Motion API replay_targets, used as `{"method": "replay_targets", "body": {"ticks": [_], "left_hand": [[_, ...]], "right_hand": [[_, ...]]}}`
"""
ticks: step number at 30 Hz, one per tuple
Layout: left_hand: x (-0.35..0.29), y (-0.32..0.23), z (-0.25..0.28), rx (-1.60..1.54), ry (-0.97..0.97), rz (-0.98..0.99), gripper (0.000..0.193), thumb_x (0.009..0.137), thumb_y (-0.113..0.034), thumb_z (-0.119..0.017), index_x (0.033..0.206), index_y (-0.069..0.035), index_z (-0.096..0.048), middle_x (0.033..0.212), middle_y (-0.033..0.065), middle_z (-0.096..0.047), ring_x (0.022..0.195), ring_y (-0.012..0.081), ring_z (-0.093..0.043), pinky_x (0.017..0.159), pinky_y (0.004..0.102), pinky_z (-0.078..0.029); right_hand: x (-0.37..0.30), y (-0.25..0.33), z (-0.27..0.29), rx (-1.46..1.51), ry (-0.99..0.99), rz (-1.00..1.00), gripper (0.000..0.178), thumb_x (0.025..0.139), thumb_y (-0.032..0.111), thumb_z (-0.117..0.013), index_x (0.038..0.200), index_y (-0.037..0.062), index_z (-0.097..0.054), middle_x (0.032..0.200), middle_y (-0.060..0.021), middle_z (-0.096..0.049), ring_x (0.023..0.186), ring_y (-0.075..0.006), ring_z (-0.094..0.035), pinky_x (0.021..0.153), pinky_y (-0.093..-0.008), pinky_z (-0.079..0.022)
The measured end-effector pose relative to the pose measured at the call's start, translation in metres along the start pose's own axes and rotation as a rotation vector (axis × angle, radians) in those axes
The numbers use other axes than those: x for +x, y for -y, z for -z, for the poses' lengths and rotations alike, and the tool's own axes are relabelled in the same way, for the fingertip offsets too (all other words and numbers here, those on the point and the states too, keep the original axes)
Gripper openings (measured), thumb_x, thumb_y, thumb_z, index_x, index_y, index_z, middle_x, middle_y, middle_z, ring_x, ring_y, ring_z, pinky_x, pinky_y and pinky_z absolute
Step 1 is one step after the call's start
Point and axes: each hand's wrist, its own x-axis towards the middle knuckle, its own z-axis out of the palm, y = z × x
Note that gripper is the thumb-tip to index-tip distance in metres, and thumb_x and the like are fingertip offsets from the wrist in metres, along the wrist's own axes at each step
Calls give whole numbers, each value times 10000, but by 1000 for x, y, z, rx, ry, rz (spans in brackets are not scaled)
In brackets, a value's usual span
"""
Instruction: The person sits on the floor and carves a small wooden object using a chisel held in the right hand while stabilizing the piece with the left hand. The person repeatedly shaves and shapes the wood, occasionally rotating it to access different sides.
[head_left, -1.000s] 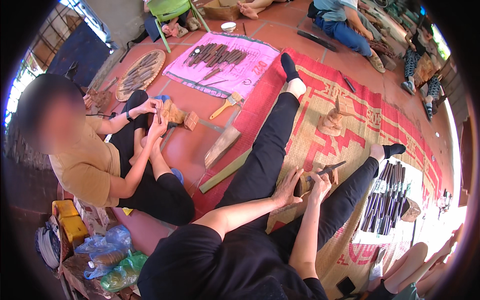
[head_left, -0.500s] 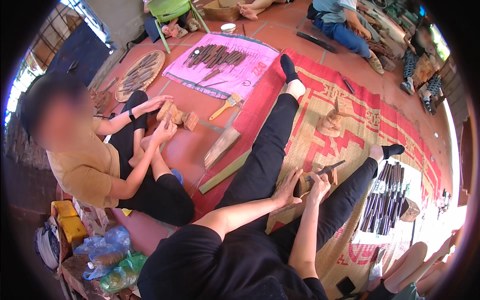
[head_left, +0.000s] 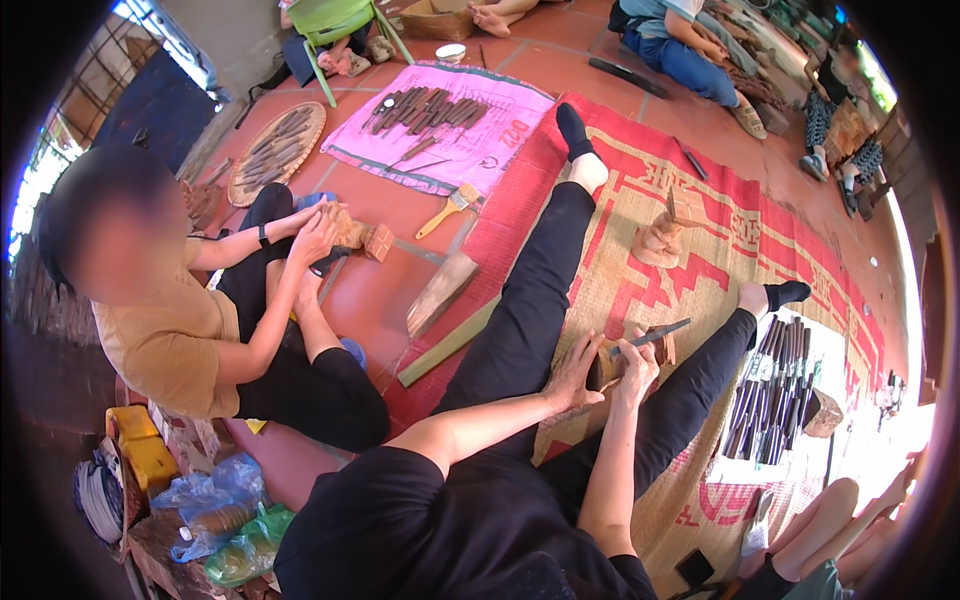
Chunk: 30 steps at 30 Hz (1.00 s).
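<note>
My right hand [head_left: 637, 372] is closed round a long, flat, dark carving tool [head_left: 662, 333], whose far end points up and to the right. Just left of it, my left hand [head_left: 573, 376] presses against a light brown wooden carving [head_left: 597, 374] between my legs, its fingers partly wrapped on it. The hands cover most of this piece, and another part of the wood [head_left: 665, 350] shows past my right hand. The tool's working end is hard to make out. Farther off on the mat stands a second wooden carving [head_left: 660, 240] with a square base.
A patterned red and straw mat [head_left: 620, 190] lies under my legs. Dark tools [head_left: 770, 395] rest on white sheeting at right; more [head_left: 430, 110] lie on a pink cloth. At left a co-worker [head_left: 170, 340] handles a carving [head_left: 350, 232]. A brush [head_left: 448, 212] and wood block [head_left: 442, 292] lie between us.
The flat tool in my right hand has turned slightly, showing more of its face. My left hand stays put. The co-worker's hands have come together at the upper end of their carving.
</note>
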Motion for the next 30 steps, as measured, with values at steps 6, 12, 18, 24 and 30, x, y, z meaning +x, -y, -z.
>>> {"method": "replay_targets", "body": {"ticks": [6, 12, 18, 24, 30], "left_hand": [[-1, 1, -1, 0, -13, -22, 1221, 550, -199, -909, 1521, -96, -175, 1540, 228, -192, 1434, 420, -206, 1168, 465, -251], [0, 2, -1, -11, -13, -14, 1224, 547, -195, -905, 1523, -100, -172, 1544, 226, -191, 1436, 422, -201, 1165, 473, -256], [-1, 5, -4, -22, -19, -37, 1220, 554, -212, -899, 1527, -109, -171, 1547, 224, -188, 1438, 420, -201, 1163, 477, -259], [-1, 0, 1, 17, 3, -8, 1213, 557, -214, -899, 1525, -110, -175, 1544, 225, -191, 1437, 418, -200, 1160, 480, -260], [0, -1, 3, -3, -4, -24, 1195, 558, -187, -902, 1507, -84, -183, 1530, 246, -195, 1435, 427, -203, 1162, 481, -264]], "right_hand": [[6, -8, 7, -185, 64, 150, 159, 668, -19, -722, 590, -50, -586, 1005, -120, -647, 897, -176, -581, 837, -320, -418], [-5, 5, -5, -7, -40, 13, 130, 675, -28, -712, 612, -56, -602, 1057, -115, -639, 932, -183, -583, 828, -311, -434], [5, -14, 17, -144, 138, 146, 105, 699, -23, -721, 659, -54, -629, 1112, -99, -625, 975, -160, -562, 763, -270, -451], [0, -16, 10, 2, -33, 29, 136, 699, -31, -720, 623, -29, -607, 1140, -95, -621, 966, -159, -562, 812, -281, -454], [-1, -13, 19, -94, 158, 181, 149, 714, -29, -712, 619, -5, -600, 1154, -80, -620, 938, -131, -552, 799, -269, -448]]}}
